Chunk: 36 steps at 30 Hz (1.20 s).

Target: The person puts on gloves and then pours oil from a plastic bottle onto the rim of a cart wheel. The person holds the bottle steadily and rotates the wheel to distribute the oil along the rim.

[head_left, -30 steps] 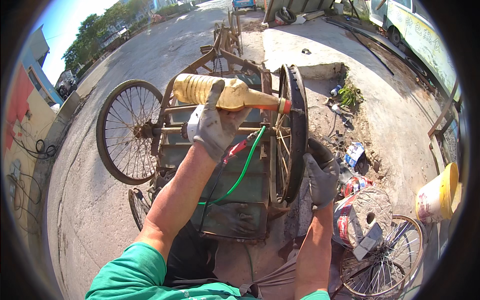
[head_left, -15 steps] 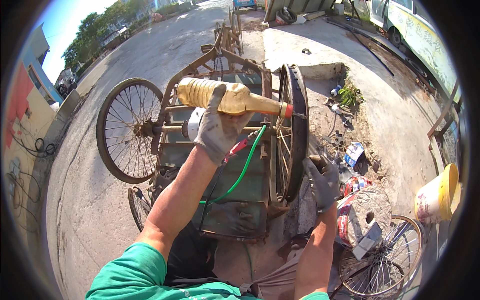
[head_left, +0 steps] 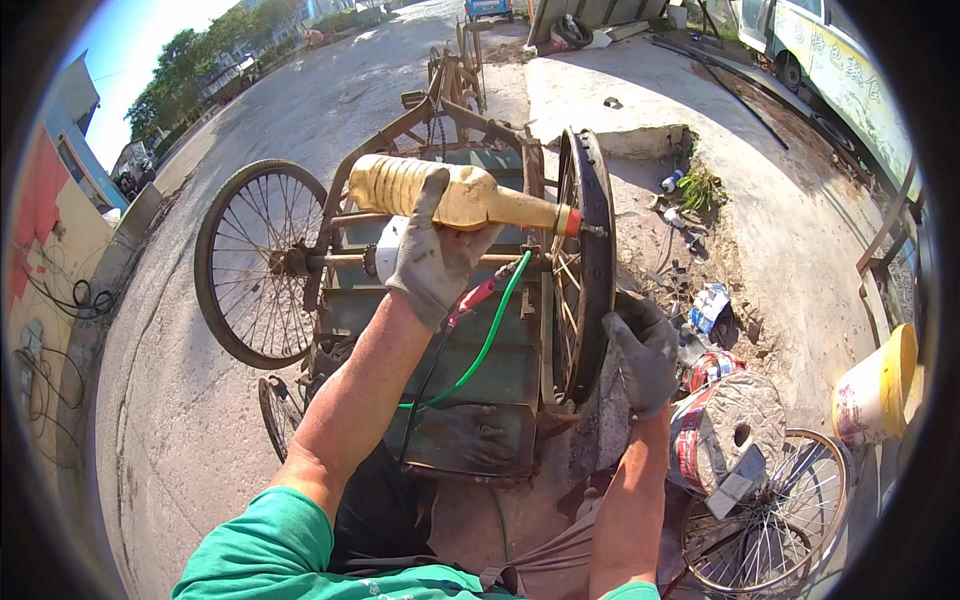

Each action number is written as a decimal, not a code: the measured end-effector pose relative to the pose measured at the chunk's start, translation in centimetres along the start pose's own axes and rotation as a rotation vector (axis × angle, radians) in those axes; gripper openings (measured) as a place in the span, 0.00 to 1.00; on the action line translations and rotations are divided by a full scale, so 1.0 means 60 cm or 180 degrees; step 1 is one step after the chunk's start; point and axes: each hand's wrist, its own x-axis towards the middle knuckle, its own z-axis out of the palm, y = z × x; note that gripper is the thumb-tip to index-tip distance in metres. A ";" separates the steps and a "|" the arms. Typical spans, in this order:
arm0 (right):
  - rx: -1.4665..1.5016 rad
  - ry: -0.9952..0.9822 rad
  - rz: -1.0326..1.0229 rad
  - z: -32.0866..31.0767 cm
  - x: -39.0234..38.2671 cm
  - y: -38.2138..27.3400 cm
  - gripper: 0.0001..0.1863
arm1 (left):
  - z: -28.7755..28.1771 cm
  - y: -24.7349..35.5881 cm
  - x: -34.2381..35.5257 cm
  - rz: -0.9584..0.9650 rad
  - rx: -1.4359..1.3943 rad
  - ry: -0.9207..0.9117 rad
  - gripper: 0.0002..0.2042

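Left hand (head_left: pixel 432 262) grasps a yellow bottle (head_left: pixel 455 192), spout at the wheel (head_left: pixel 585 265) hub; right hand (head_left: pixel 645 350) grips the wheel's rim.

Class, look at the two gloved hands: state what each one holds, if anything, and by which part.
The left hand holds the yellowish plastic bottle around its ribbed body; the right hand rests at the upright spoked wheel's rim, grip unclear.

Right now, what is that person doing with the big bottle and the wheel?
A person in work gloves tips a yellowish plastic bottle sideways with the left hand, its red-tipped nozzle at the hub of a bare wheel on an overturned rusty cart. The right hand rests on the wheel's lower rim.
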 end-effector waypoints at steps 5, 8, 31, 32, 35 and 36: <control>0.0073 0.0015 -0.0036 0.004 0.002 0.002 0.17 | -0.003 0.002 0.004 0.0051 0.0021 -0.0063 0.27; 0.0059 0.0049 -0.0064 0.005 0.004 0.004 0.18 | -0.003 0.004 0.007 0.0081 0.0053 -0.0081 0.26; -0.1778 -0.0668 0.0982 -0.077 -0.018 0.045 0.30 | 0.000 -0.002 0.032 0.0071 -0.0129 -0.0029 0.25; -0.1742 -0.0644 0.0892 -0.073 -0.019 0.041 0.30 | -0.001 0.000 0.031 0.0065 -0.0121 -0.0015 0.25; -0.1954 -0.0593 0.0511 -0.052 -0.021 0.008 0.30 | 0.004 0.004 0.029 0.0096 -0.0077 0.0016 0.25; -0.2076 -0.0581 0.0364 -0.047 -0.021 0.001 0.29 | 0.007 0.005 0.028 0.0148 -0.0051 0.0025 0.25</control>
